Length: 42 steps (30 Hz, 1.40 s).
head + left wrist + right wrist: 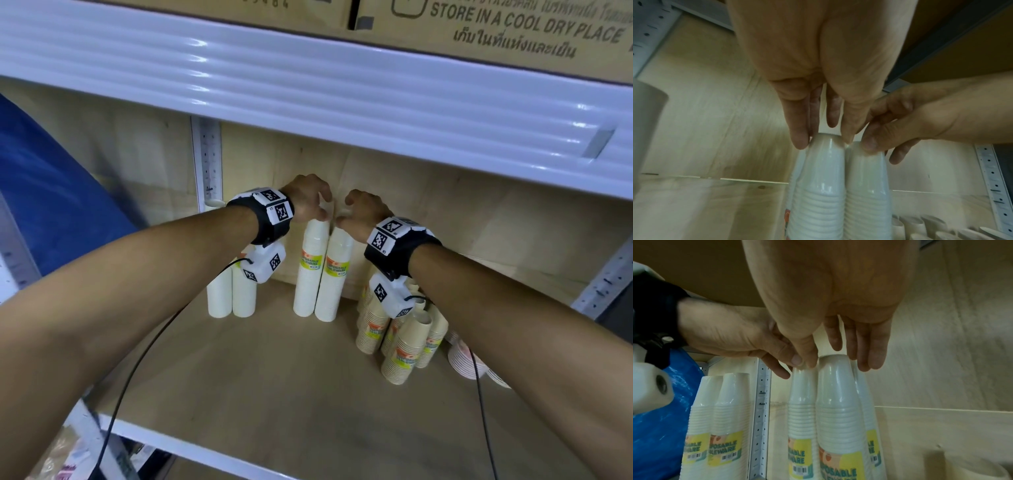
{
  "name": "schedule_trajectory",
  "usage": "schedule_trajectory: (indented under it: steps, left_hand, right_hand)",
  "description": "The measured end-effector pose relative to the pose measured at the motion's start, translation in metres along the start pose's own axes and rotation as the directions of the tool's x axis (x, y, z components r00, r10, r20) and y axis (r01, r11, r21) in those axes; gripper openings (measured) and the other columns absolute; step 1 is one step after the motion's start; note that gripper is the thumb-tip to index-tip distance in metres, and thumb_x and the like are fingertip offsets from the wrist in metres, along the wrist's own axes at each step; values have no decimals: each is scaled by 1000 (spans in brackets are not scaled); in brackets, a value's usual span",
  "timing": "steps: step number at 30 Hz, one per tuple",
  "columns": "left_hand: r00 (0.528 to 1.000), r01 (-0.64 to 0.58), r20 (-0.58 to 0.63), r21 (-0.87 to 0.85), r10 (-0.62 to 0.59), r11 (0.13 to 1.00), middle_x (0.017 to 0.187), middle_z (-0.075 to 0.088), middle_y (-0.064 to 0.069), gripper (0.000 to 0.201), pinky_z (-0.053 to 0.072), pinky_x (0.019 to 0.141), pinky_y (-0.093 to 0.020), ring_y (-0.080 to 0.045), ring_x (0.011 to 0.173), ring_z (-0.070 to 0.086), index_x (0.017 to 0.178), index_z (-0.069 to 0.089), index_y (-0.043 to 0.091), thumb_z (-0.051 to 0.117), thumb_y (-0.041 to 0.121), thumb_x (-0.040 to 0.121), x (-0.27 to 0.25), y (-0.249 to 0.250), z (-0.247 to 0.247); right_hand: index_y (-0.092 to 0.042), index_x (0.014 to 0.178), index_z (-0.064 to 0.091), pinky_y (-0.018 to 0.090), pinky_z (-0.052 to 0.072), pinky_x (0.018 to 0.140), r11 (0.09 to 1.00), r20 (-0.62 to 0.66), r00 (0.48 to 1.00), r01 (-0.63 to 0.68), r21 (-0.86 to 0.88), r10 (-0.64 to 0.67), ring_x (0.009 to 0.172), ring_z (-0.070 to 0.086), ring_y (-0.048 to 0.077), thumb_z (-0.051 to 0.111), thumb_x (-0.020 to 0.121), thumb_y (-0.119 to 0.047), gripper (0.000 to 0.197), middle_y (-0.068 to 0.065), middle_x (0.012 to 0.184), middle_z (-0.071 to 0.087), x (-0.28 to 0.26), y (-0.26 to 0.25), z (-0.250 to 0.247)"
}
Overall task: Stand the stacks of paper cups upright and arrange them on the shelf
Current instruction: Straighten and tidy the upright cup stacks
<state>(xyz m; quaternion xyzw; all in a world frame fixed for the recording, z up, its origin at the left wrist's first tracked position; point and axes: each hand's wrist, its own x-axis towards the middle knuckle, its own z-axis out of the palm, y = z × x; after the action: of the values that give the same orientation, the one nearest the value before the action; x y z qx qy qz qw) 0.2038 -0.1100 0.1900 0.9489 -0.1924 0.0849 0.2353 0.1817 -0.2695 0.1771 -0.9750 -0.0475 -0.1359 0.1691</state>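
Closest to the camera is the bare front part of the wooden shelf [260, 383], with two black cables trailing across it from the wrist rigs. A bit further in on the right there's a messy bunch of tan cup stacks [400, 346] leaning against each other, and next to them some pinkish stacks [466, 359] lying on their side at the far right.

Further back, near the middle, two white cup stacks stand upright and touching each other, both wrapped and with yellow-green labels. The left hand [306, 198] has its grip on top of the left white stack [310, 267], with fingers coming down on either side of the top cup and the tips pinching it lightly. The right hand [364, 214] does the same on the right white stack [334, 274]: thumb on the near side of the top, fingers hanging down the far side. The two hands nearly touch between the stacks. In the right wrist view it looks like there's a third stack tucked behind these two, but it's mostly hidden.

Off to the left, another pair of white stacks [231, 294] stands upright beside the perforated metal upright [207, 161]. Behind everything is the pale wood back panel [445, 222], and overhead the white shelf edge [308, 85] with cardboard boxes [513, 31] on top.
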Motion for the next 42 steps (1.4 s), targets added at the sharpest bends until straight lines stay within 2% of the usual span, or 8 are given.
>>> schedule_trajectory:
  steps: [4, 7, 20, 24, 32, 34, 37, 42]
  left_hand:
    - [1000, 7, -18, 21, -7, 1000, 114, 57, -1, 46, 48, 78, -25, -17, 98, 59, 122, 62, 18, 75, 38, 82, -3, -2, -18]
    - [999, 29, -46, 63, -26, 998, 122, 55, -2, 43, 46, 83, -26, -19, 104, 58, 124, 62, 20, 73, 31, 84, -8, -9, -33]
    - [965, 255, -109, 163, -239, 953, 133, 48, -5, 42, 42, 101, -33, -25, 124, 48, 126, 60, 19, 71, 32, 87, -44, -86, -85]
    - [949, 314, -73, 179, -305, 932, 141, 43, -5, 52, 38, 99, -28, -23, 128, 45, 135, 53, 20, 69, 35, 88, -57, -108, -83]
    - [938, 343, -14, 181, -346, 922, 147, 40, -4, 59, 38, 103, -33, -24, 133, 41, 141, 48, 19, 70, 30, 88, -69, -131, -68]
    - [944, 324, 1, 182, -329, 928, 143, 45, -5, 55, 44, 98, -34, -25, 128, 46, 137, 52, 18, 71, 30, 87, -71, -133, -67]
    - [950, 309, 13, 124, -313, 943, 134, 50, -5, 49, 51, 76, -30, -26, 110, 58, 131, 57, 17, 73, 25, 85, -74, -135, -65]
    - [959, 284, -5, 96, -285, 954, 127, 54, -5, 43, 50, 74, -30, -25, 105, 58, 123, 60, 19, 73, 22, 82, -81, -131, -62]
  right_hand:
    - [-20, 125, 53, 32, 45, 83, 999, -59, 998, 22, -34, -24, 112, 57, 28, 64, 84, -37, 46, 6, 129, 52, 3, -14, -8]
    - [-20, 130, 51, 32, 44, 86, 997, -67, 995, 76, -7, -76, 116, 55, 26, 65, 85, -36, 50, 6, 133, 47, 6, -28, -11]
    - [-16, 133, 51, 33, 47, 97, 950, 42, 956, 281, 135, -289, 118, 55, 26, 65, 87, -35, 52, 9, 133, 52, 7, -108, 29]
    - [-17, 138, 48, 29, 43, 98, 947, 88, 953, 272, 172, -290, 122, 52, 25, 67, 86, -35, 58, 9, 136, 52, 9, -119, 43]
    - [-17, 145, 41, 29, 41, 103, 945, 170, 942, 253, 209, -290, 129, 50, 25, 68, 85, -35, 69, 6, 145, 49, 11, -137, 65]
    - [-16, 145, 41, 29, 42, 101, 942, 175, 939, 258, 216, -297, 128, 51, 25, 67, 86, -33, 67, 6, 145, 49, 10, -138, 69]
    - [-16, 140, 44, 30, 46, 91, 935, 156, 939, 267, 232, -306, 118, 57, 29, 66, 89, -28, 57, 9, 137, 55, 8, -138, 74]
    - [-16, 127, 50, 32, 48, 80, 934, 123, 944, 274, 228, -307, 104, 60, 31, 66, 88, -25, 43, 11, 121, 61, 2, -134, 73]
